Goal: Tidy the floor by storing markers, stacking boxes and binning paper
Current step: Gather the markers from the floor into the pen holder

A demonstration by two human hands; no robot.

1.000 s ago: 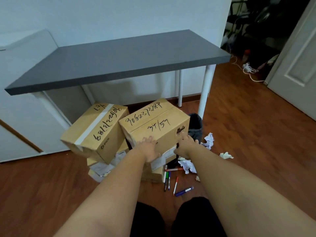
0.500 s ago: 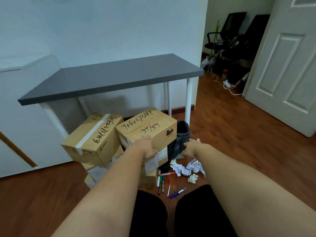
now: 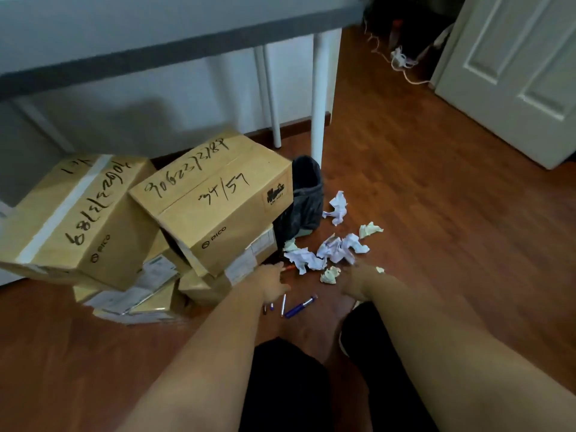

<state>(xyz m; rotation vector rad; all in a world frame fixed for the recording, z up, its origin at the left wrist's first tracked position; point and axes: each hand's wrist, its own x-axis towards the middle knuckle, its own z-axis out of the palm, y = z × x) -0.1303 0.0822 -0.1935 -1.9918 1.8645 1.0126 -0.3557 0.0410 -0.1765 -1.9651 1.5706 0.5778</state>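
The cardboard boxes (image 3: 215, 207) lie tumbled under the grey table (image 3: 174, 35); they look stiff, best gripped by opposite edges. Crumpled paper (image 3: 338, 249), light and soft, lies beside the dark bin (image 3: 307, 194). My left hand (image 3: 272, 283) hovers loosely spread over the slim markers (image 3: 297, 307); my right hand (image 3: 358, 280), empty, nears the paper.

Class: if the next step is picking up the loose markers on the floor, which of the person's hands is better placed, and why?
Likely the left hand: it hovers directly over the markers by the boxes. The right hand is nearer the crumpled paper.
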